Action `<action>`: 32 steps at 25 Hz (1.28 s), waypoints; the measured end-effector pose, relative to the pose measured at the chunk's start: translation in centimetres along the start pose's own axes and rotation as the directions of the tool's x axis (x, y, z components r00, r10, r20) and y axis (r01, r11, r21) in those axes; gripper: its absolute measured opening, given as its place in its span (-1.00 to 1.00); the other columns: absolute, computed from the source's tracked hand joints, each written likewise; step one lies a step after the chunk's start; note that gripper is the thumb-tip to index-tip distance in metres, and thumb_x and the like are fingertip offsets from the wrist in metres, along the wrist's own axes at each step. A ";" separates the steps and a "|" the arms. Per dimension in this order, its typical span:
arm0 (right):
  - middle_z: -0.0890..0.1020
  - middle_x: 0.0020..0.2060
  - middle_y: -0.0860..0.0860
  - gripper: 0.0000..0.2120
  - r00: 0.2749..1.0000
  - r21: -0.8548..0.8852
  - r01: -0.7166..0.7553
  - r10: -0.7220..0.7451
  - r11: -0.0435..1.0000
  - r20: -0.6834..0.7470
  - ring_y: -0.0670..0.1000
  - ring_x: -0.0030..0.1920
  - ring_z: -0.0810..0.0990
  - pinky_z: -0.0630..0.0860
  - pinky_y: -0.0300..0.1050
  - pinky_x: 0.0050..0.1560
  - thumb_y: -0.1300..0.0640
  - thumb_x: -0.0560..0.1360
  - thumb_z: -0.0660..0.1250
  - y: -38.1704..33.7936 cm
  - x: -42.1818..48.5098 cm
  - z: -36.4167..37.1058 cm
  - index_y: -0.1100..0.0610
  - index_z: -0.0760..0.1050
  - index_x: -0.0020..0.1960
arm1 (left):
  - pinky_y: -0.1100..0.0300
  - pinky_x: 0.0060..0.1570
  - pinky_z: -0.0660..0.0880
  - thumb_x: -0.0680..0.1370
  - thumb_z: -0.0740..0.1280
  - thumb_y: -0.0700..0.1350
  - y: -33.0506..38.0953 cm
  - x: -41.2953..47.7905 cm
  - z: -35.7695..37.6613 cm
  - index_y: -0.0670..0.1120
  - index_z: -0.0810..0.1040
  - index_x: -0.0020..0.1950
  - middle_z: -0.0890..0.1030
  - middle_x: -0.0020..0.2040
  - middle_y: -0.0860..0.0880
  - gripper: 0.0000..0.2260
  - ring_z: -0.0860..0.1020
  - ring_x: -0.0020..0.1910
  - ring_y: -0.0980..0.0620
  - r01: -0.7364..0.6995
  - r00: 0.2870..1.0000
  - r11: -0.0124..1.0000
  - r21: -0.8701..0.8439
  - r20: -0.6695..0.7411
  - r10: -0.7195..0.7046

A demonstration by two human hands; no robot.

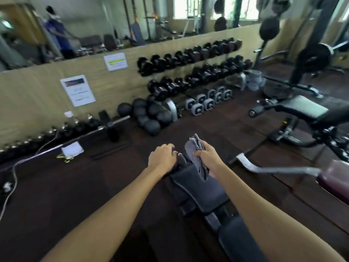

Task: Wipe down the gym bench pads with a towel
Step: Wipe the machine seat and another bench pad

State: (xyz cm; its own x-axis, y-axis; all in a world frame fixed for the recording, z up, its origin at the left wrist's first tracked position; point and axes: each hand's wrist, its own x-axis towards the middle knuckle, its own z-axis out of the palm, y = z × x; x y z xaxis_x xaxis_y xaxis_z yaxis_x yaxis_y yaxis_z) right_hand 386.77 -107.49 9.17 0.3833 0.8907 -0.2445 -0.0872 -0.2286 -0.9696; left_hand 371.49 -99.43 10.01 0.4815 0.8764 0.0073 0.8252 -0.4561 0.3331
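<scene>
A black padded gym bench (200, 188) runs from the lower middle away from me, with a second pad section (239, 241) nearer to me. My right hand (206, 155) grips a folded grey towel (195, 148) that stands up above the fist and hangs down over the bench pad. My left hand (162, 156) lies over the far end of the bench, fingers curled down on something dark at the pad's tip; what exactly it holds is hidden.
A dumbbell rack (194, 72) lines the wall ahead, with medicine balls (149, 116) and a barbell (62, 144) on the dark floor to the left. Another bench (302, 108) and weight-plate machine stand on the right. A curved metal bar (264, 168) lies right of my hands.
</scene>
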 end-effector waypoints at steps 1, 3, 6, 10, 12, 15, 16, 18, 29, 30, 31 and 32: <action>0.62 0.04 0.07 -0.59 0.999 0.000 0.008 -0.008 1.000 0.034 0.07 0.00 0.59 0.51 -0.03 0.02 0.41 0.50 0.20 -0.9 1.7 2.1 0.07 0.48 0.26 | -0.03 0.20 0.44 0.63 0.16 -0.01 -2.1 1.2 -1.1 -0.02 0.48 0.34 0.54 0.28 -0.06 -0.70 0.49 0.27 -0.13 0.036 0.999 0.999 0.001 -0.022 -0.036; 0.63 0.03 0.07 -0.58 0.995 -0.003 0.029 -0.028 1.000 0.091 0.07 -0.01 0.62 0.53 0.01 0.02 0.40 0.52 0.20 -2.7 5.3 5.8 0.02 0.49 0.26 | -0.03 0.19 0.44 0.63 0.17 -0.02 -6.0 3.5 -2.9 -0.02 0.48 0.35 0.54 0.29 -0.07 -0.69 0.49 0.27 -0.13 0.096 0.994 0.995 -0.003 -0.057 -0.096; 0.61 0.00 0.03 -0.54 0.987 -0.013 0.056 -0.054 0.998 0.151 0.01 -0.08 0.61 0.52 -0.08 -0.14 0.40 0.53 0.18 -5.0 11.5 10.6 0.04 0.46 0.32 | -0.03 0.18 0.46 0.63 0.16 -0.02 -11.0 8.1 -4.8 -0.04 0.47 0.36 0.54 0.28 -0.07 -0.68 0.50 0.26 -0.13 0.163 0.982 0.986 -0.023 -0.092 -0.165; 0.60 0.09 0.01 -0.52 0.974 -0.002 0.062 -0.061 0.998 0.216 -0.03 -0.02 0.59 0.51 -0.16 -0.13 0.41 0.54 0.17 -8.0 22.3 16.5 0.08 0.42 0.40 | -0.04 0.17 0.47 0.64 0.17 -0.02 -16.9 17.0 -7.1 -0.05 0.47 0.36 0.55 0.26 -0.07 -0.68 0.51 0.25 -0.12 0.224 0.964 0.974 -0.019 -0.143 -0.224; 0.60 0.09 0.03 -0.53 0.967 -0.004 0.068 -0.065 0.998 0.245 -0.04 -0.01 0.58 0.51 -0.16 -0.10 0.41 0.55 0.17 -10.1 27.9 19.2 0.11 0.42 0.40 | -0.03 0.16 0.46 0.64 0.17 -0.02 -19.5 22.2 -8.9 -0.05 0.47 0.36 0.55 0.27 -0.07 -0.68 0.51 0.25 -0.12 0.252 0.954 0.968 -0.017 -0.163 -0.251; 0.59 0.08 0.03 -0.52 0.954 -0.033 0.089 -0.075 0.996 0.289 -0.06 -0.03 0.57 0.49 -0.19 -0.12 0.42 0.55 0.16 -13.7 35.6 23.4 0.11 0.41 0.41 | -0.04 0.18 0.46 0.63 0.18 -0.03 -23.0 29.6 -11.6 -0.05 0.49 0.35 0.57 0.27 -0.08 -0.68 0.51 0.26 -0.13 0.287 0.938 0.958 -0.024 -0.197 -0.286; 0.59 0.11 0.04 -0.52 0.951 -0.040 0.091 -0.075 0.995 0.299 -0.06 -0.03 0.57 0.49 -0.20 -0.12 0.42 0.55 0.15 -14.7 37.9 24.5 0.12 0.40 0.42 | -0.05 0.19 0.46 0.62 0.18 -0.03 -24.0 31.8 -12.4 -0.05 0.50 0.34 0.57 0.27 -0.08 -0.68 0.51 0.27 -0.13 0.291 0.934 0.956 -0.031 -0.205 -0.291; 0.58 0.12 0.06 -0.51 0.948 -0.058 0.084 -0.061 0.995 0.312 -0.05 -0.02 0.57 0.49 -0.19 -0.12 0.43 0.55 0.15 -16.3 42.0 26.6 0.12 0.40 0.42 | -0.04 0.18 0.46 0.62 0.19 -0.03 -25.8 36.0 -13.7 -0.05 0.51 0.33 0.57 0.27 -0.08 -0.69 0.51 0.26 -0.15 0.294 0.933 0.955 -0.034 -0.208 -0.294; 0.61 0.07 0.08 -0.59 0.995 -0.067 0.054 -0.048 0.996 0.090 0.11 0.07 0.58 0.50 0.05 0.12 0.42 0.56 0.14 -20.0 68.7 33.6 0.02 0.47 0.24 | -0.04 0.16 0.46 0.61 0.18 -0.01 -36.7 67.0 -14.8 -0.02 0.50 0.30 0.57 0.24 -0.07 -0.70 0.52 0.22 -0.12 0.083 0.989 0.997 0.004 -0.120 -0.082; 0.61 0.10 0.11 -0.58 0.998 -0.054 0.060 -0.057 0.997 0.041 0.11 0.06 0.59 0.51 0.06 0.10 0.42 0.55 0.14 -20.7 71.0 33.6 0.02 0.47 0.24 | -0.03 0.16 0.46 0.61 0.18 0.00 -37.2 70.3 -15.2 -0.02 0.50 0.31 0.57 0.25 -0.07 -0.70 0.52 0.22 -0.12 0.046 0.993 0.999 0.008 -0.109 -0.045; 0.61 0.12 0.12 -0.57 0.998 -0.034 0.059 -0.059 0.998 -0.007 0.11 0.04 0.60 0.52 0.04 0.04 0.43 0.54 0.14 -21.5 73.0 33.3 0.04 0.47 0.27 | -0.03 0.17 0.46 0.61 0.18 0.00 -37.3 73.3 -15.6 -0.01 0.50 0.32 0.57 0.25 -0.07 -0.69 0.52 0.23 -0.12 0.012 0.995 1.000 0.010 -0.095 -0.011; 0.61 0.12 0.12 -0.55 0.997 -0.010 0.052 -0.052 0.999 -0.053 0.11 0.03 0.60 0.51 0.01 -0.02 0.43 0.53 0.14 -22.2 75.0 32.9 0.05 0.47 0.30 | -0.02 0.17 0.47 0.61 0.18 0.00 -37.1 76.3 -16.1 -0.01 0.50 0.32 0.57 0.26 -0.07 -0.69 0.52 0.23 -0.12 -0.021 0.997 1.000 0.007 -0.079 0.021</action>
State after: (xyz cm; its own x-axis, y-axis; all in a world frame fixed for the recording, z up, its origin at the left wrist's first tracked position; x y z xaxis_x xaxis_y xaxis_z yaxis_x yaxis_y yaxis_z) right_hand 387.24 -22.66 12.01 0.4358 0.8792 -0.1926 -0.0578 -0.1863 -0.9808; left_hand 372.89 -13.13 13.35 0.4739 0.8761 0.0891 0.8170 -0.4752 0.3266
